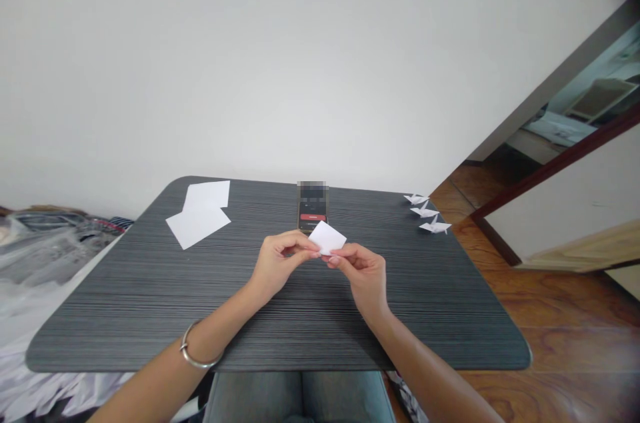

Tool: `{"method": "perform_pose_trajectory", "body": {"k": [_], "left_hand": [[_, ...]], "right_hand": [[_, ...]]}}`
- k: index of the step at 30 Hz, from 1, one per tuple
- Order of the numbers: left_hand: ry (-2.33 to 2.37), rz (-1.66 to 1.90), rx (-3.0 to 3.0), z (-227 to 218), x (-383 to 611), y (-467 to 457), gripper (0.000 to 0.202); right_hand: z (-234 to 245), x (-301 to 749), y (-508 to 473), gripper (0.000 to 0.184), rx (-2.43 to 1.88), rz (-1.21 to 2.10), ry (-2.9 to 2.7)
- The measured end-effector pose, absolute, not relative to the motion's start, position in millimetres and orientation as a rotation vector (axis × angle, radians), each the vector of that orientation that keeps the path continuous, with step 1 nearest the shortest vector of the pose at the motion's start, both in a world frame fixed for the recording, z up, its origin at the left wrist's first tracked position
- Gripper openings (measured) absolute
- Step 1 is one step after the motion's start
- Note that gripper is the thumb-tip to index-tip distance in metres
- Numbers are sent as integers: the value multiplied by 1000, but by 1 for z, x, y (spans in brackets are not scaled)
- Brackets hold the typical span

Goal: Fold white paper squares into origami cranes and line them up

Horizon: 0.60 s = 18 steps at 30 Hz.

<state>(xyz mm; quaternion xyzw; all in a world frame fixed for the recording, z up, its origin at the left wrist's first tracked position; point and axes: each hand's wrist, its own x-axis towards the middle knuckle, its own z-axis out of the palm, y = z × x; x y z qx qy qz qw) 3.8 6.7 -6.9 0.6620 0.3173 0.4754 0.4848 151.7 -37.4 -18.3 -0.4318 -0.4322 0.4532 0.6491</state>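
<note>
A small folded square of white paper (327,237) is held up over the table, standing on one corner like a diamond. My left hand (281,258) pinches its lower left edge between thumb and fingers. At its lower right edge, my right hand (363,271) pinches it the same way. The fingertips of both hands nearly meet at the bottom corner and hide it. Just behind the paper lies a phone (313,206) with a lit screen, partly covered by the paper and my left fingers.
Two sheets of white paper (200,226) overlap at the table's back left. Three folded paper cranes (424,211) stand in a row at the back right. The dark wood-grain table (150,316) touches a white wall (300,63). Clear plastic and white cloth (40,276) are heaped left of it.
</note>
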Motion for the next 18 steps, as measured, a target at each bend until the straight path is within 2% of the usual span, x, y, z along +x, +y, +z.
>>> {"method": "perform_pose_trajectory", "body": {"k": [18], "left_hand": [[889,1054,1498,-4,9,-2,13]], "right_hand": [[-16,154,-35,14,-1105,952,-949]]}}
